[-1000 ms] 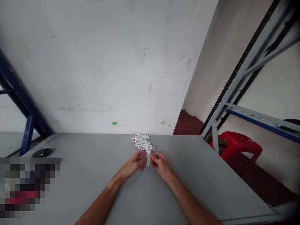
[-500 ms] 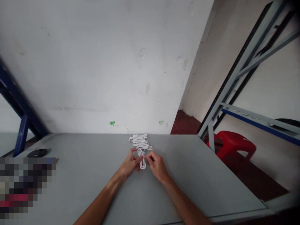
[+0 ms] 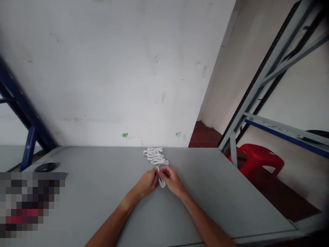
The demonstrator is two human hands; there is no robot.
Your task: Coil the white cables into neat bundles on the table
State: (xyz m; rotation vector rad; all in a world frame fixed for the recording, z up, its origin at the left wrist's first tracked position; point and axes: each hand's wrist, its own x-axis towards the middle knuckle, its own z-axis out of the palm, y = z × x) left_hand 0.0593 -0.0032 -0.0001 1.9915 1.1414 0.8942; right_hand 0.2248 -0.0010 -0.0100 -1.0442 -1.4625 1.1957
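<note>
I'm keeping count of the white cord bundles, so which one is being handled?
The near bundle, held between the left hand and right hand. The others lie grouped on the table beyond the hands, toward the wall.

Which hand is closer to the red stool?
Right. The right hand is left of the red stool, at the white cord bundle; the left hand is on the bundle's other side, farther from the stool.

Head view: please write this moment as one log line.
left hand: holds white cord bundle | right hand: fingers at its middle | other white cords: beyond, on grey table
</note>
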